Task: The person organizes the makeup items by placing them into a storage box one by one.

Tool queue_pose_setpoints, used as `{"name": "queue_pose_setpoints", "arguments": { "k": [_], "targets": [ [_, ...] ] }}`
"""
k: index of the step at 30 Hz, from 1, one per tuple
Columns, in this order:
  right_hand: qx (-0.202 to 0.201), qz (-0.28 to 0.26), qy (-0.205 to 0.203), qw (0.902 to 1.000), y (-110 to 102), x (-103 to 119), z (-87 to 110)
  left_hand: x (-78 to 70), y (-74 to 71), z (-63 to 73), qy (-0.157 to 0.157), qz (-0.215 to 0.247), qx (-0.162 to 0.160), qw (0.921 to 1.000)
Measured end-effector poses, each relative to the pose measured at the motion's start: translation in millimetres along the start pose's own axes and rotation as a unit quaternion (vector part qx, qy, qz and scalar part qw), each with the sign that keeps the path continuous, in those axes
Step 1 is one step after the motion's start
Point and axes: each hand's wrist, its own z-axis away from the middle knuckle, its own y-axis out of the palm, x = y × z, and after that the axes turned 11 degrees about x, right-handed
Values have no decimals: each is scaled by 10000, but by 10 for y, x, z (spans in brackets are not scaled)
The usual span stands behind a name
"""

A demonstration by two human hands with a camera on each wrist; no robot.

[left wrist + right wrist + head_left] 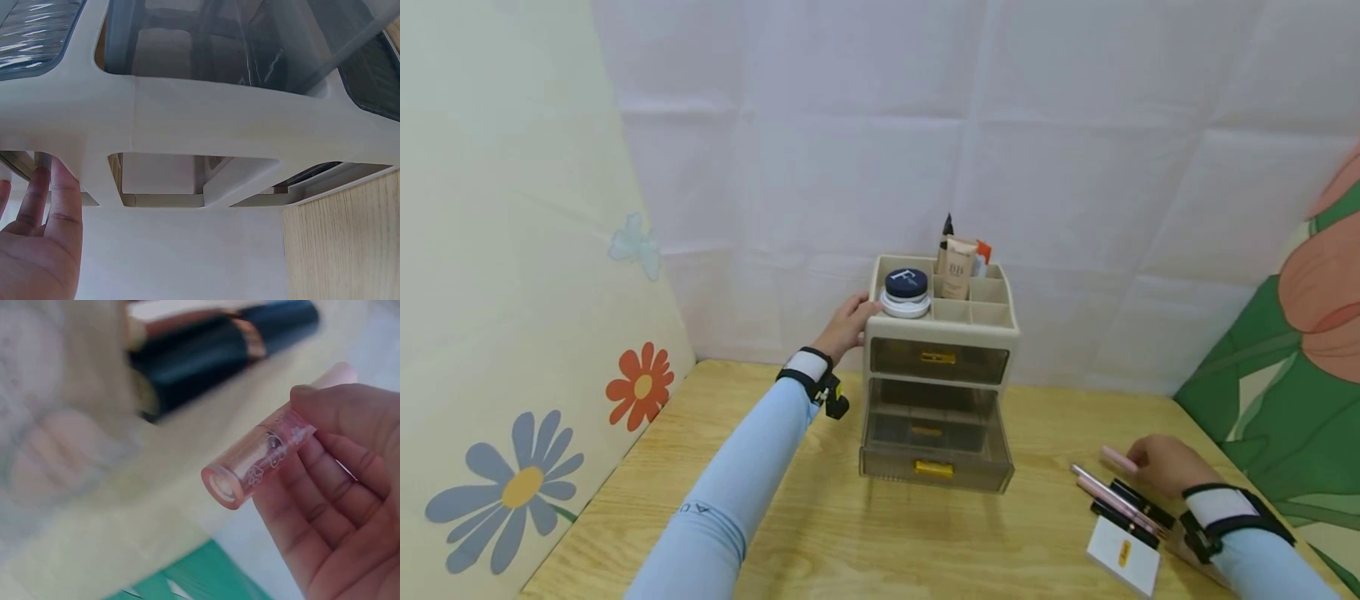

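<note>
A cream cosmetics organizer [942,332] with smoky clear drawers stands at the middle of the table; its lower drawer [936,471] is pulled out. My left hand [848,325] rests against its upper left side. In the left wrist view, the mostly straight fingers of that hand [47,237] reach a side cutout of the frame. Over the table's right side, my right hand [1172,467] pinches a pink lip gloss tube [259,453] between thumb and fingers. Beside it lie several slim makeup tubes [1120,500] and a white box [1123,557].
A dark blue round compact [906,283] sits on a white one [905,307] in the organizer's top tray. A BB cream tube [957,268] and a black-tipped pen [947,233] stand in its compartments. White cloth [775,192] hangs behind the wooden table [797,517].
</note>
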Motion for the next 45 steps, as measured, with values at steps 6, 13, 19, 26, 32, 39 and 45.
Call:
{"name": "queue_pose_setpoints", "arguments": {
  "k": [6,13,19,26,32,39,45],
  "targets": [
    [-578,226,-703,9956,-304,272,160,-21,-24,-16,75,-54,61,9999],
    [-1017,636,-1352,9835,-566,738,367,-19,-17,-3,45,33,69,10000],
    [-992,931,-1727,9755,-753,1204,524,-7,13,15,16,55,97,9999],
    [-922,1406,-2101,9631,-960,1818,671,7,7,4,37,42,76,10000],
    [-609,1583,-2539,9523,-1054,2240,672,9,7,-2,86,94,37,9999],
    [-129,1728,-2807,9440,-963,2528,472,28,43,-14,31,81,87,9999],
    [241,1784,-3333,9255,-817,2751,245,37,35,-23,20,40,73,10000]
  ]
}}
